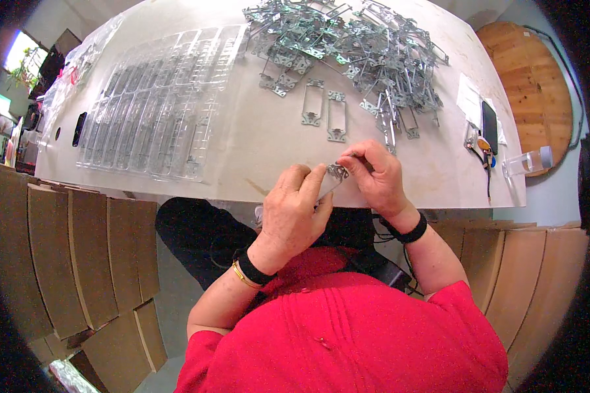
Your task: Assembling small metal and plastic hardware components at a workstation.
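Observation:
My left hand (pixel 295 206) is closed around a silver metal bracket (pixel 337 171) just above the table's near edge. Its patterned end sticks out past my fingers, and the rest is largely covered by them. At that end, the thumb and forefinger of my right hand (pixel 379 180) pinch together on the bracket. Any smaller part between those fingertips is too small to make out. Two similar narrow metal frames, a left one (pixel 313 103) and a right one (pixel 337 116), lie side by side beyond my hands. Behind them spreads a tangled pile of metal brackets (pixel 373 49).
On the left lies a clear plastic tray (pixel 235 49) with long compartments, many holding metal parts. At the right are a dark phone (pixel 489 121), a small hand tool (pixel 484 145) and a clear jar (pixel 528 162). Cardboard boxes (pixel 92 255) flank me below the table (pixel 255 137).

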Demonstrator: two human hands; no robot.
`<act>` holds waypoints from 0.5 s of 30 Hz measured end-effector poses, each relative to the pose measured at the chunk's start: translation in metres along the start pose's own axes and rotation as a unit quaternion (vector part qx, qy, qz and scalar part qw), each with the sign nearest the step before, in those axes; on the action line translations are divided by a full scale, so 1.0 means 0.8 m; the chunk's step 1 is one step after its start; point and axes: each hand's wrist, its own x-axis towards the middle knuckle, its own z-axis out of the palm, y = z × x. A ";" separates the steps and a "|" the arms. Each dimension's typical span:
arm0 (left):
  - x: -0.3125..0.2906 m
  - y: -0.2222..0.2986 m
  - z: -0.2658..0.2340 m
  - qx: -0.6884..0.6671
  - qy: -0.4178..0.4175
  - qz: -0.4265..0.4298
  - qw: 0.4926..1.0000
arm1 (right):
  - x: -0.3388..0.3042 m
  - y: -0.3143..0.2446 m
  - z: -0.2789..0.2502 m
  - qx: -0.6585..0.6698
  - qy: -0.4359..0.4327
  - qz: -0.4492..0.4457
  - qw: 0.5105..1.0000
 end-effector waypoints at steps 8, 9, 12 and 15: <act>0.000 -0.001 0.000 0.004 -0.002 -0.004 1.000 | 0.005 0.000 0.003 -0.005 0.017 -0.078 0.997; 0.000 -0.002 0.001 0.003 -0.002 -0.002 1.000 | 0.004 0.000 0.002 0.005 0.009 -0.056 0.998; -0.001 -0.001 0.001 0.002 -0.003 0.000 1.000 | 0.002 0.002 0.001 0.013 -0.001 -0.025 1.000; 0.000 -0.001 0.000 -0.002 -0.004 -0.002 1.000 | 0.004 0.002 0.003 0.009 0.002 -0.036 0.999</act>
